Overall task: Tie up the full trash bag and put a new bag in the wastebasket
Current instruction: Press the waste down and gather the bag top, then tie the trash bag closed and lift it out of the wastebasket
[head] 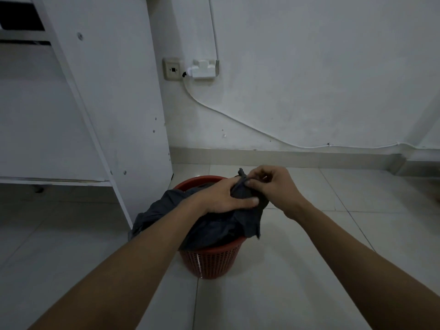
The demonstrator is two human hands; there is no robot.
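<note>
A red perforated wastebasket stands on the tiled floor. A dark grey trash bag fills it and spills over the rim on the left and front. Above the basket, my left hand presses on the bunched top of the bag and grips it. My right hand pinches a twisted end of the same bag between thumb and fingers, right beside the left hand. A short tip of the bag sticks up between the two hands. The bag's contents are hidden.
A white cabinet stands close on the left of the basket. The white wall behind carries a socket, a plugged adapter and a cable running along it. Light floor tiles stretch to the right and front.
</note>
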